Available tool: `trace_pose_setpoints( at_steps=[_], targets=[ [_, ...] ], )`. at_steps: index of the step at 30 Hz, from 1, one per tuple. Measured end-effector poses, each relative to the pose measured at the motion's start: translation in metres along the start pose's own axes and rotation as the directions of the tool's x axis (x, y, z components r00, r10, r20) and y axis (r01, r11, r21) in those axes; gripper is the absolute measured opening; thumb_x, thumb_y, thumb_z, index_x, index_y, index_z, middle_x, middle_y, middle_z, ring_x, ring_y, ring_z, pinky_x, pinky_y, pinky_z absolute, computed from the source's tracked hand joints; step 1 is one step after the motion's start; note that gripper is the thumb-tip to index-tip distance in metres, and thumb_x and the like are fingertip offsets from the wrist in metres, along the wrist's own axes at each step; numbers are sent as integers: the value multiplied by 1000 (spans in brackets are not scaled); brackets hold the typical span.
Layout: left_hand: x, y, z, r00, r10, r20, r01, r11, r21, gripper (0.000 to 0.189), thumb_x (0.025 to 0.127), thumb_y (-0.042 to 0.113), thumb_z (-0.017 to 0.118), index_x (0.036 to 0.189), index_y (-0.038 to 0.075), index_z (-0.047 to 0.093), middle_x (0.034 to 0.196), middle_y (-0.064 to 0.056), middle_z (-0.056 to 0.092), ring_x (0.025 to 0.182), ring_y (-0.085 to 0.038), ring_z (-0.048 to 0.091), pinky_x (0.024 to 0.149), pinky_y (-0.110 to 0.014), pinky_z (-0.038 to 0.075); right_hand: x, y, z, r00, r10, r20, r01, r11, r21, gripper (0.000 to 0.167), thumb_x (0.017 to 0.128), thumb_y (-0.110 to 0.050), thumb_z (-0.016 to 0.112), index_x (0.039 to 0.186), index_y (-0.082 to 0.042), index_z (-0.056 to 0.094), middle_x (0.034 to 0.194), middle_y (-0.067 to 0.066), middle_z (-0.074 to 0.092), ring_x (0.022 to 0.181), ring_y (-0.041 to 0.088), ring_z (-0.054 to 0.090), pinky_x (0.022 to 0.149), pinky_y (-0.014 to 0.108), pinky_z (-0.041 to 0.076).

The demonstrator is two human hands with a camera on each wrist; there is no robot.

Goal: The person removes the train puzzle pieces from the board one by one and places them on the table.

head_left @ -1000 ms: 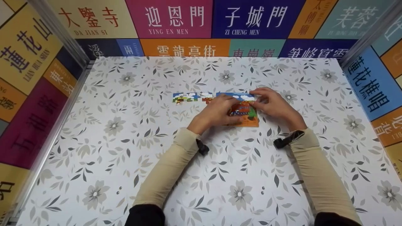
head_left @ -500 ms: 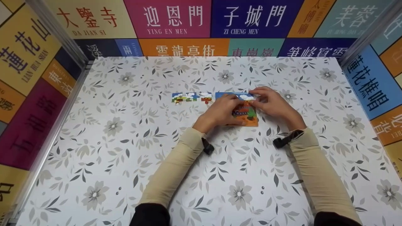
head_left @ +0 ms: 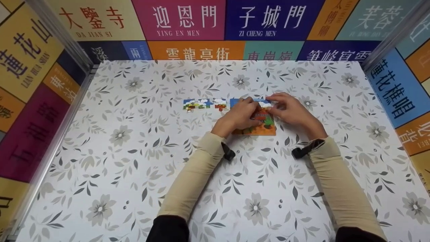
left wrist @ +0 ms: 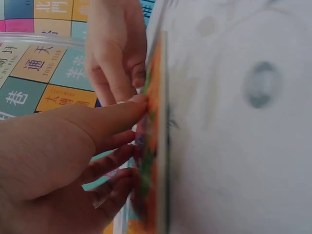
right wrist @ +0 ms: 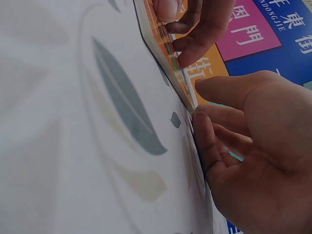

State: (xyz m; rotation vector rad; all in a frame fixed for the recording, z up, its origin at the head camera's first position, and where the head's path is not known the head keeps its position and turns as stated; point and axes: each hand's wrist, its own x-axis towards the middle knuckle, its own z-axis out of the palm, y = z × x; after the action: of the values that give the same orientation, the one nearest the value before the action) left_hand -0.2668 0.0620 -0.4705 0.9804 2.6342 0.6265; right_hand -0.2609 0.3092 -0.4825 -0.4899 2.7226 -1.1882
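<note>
A jigsaw puzzle [head_left: 265,130] in a flat board lies on the table, with blue sky, white clouds, a red part and orange ground. My left hand [head_left: 240,112] rests over its middle and left side, hiding much of the picture. In the left wrist view, the thumb and fingertips of the left hand [left wrist: 63,141] touch the puzzle's surface; I cannot tell if a loose piece is under them. At the upper right corner, my right hand [head_left: 290,109] holds the board's edge between thumb and index finger. The right wrist view shows this right hand [right wrist: 253,131] at the board's corner.
Left of the board lie joined puzzle pieces [head_left: 197,104] and another small group of pieces [head_left: 220,103], apart from it. The table [head_left: 134,168] has a flowered white cover. Panels with large lettering [head_left: 188,20] wall off the back and both sides.
My left hand has shifted to the right across the puzzle, uncovering more of its lower left part. The right hand stays at the corner, and the loose pieces lie as before.
</note>
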Motion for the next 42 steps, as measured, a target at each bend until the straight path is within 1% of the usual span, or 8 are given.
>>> trace_pose_setpoints(
  at_steps=[6, 10, 16, 21, 25, 28, 32, 42],
  targets=[
    [1, 8, -14, 994, -53, 99, 59, 997, -57, 53, 102, 42, 76, 142, 11, 58, 140, -9, 55, 128, -28, 49, 112, -42, 45, 0, 0, 0, 1000, 10, -4, -10, 1000, 5, 46, 106, -18, 72, 150, -8, 65, 155, 14, 57, 112, 29, 69, 90, 12, 48],
    [3, 8, -16, 990, -81, 113, 93, 990, -107, 52, 100, 39, 79, 138, 11, 58, 138, -9, 53, 127, -27, 47, 109, -40, 44, -1, -1, 0, 1000, -3, 3, 3, 1000, -1, 47, 106, -18, 71, 151, -7, 64, 155, 16, 57, 114, 31, 70, 90, 12, 48],
    [4, 2, -6, 997, -68, 43, 74, 988, -138, 52, 98, 41, 82, 134, 13, 58, 132, -6, 53, 121, -22, 46, 107, -38, 45, 0, 0, 0, 1000, 3, 9, -3, 1000, -8, 47, 107, -18, 70, 152, -7, 63, 156, 15, 56, 116, 33, 69, 92, 13, 47],
    [-5, 2, -3, 1000, -7, -26, 2, 985, -170, 49, 100, 33, 79, 137, 9, 58, 128, -11, 59, 114, -23, 54, 99, -36, 49, 1, 1, -1, 1000, 18, 7, -18, 1000, -14, 47, 107, -19, 69, 152, -8, 63, 157, 14, 55, 118, 34, 69, 96, 17, 48],
    [-5, 0, -1, 996, 40, -80, -57, 973, -223, 45, 100, 27, 81, 134, 5, 61, 124, -12, 65, 106, -23, 61, 94, -33, 52, 1, 1, -1, 999, 30, 11, -30, 999, -11, 46, 109, -22, 67, 153, -8, 63, 158, 15, 55, 125, 37, 67, 108, 36, 51],
    [-5, -2, 1, 993, 57, -108, -83, 961, -263, 44, 98, 23, 83, 132, 4, 62, 122, -12, 68, 104, -23, 65, 92, -32, 54, 1, 1, -1, 999, 40, 8, -40, 999, 6, 43, 111, -22, 62, 152, -8, 64, 158, 15, 54, 137, 39, 60, 119, 52, 45],
    [-5, -4, 2, 990, 63, -124, -98, 949, -300, 45, 97, 21, 84, 134, 4, 64, 116, -11, 71, 101, -22, 69, 90, -31, 56, 2, 2, 0, 1000, 30, -4, -30, 999, 21, 39, 113, -16, 56, 150, -7, 65, 156, 17, 56, 146, 40, 53, 124, 59, 38],
    [-6, -10, 1, 988, 89, -130, -123, 949, -292, 38, 105, 12, 72, 142, 7, 68, 113, -9, 77, 99, -18, 72, 91, -29, 58, -1, 0, -1, 999, 33, 20, -33, 999, 22, 42, 111, -16, 59, 151, -4, 63, 160, 17, 50, 135, 44, 62, 117, 59, 46]
  ],
)
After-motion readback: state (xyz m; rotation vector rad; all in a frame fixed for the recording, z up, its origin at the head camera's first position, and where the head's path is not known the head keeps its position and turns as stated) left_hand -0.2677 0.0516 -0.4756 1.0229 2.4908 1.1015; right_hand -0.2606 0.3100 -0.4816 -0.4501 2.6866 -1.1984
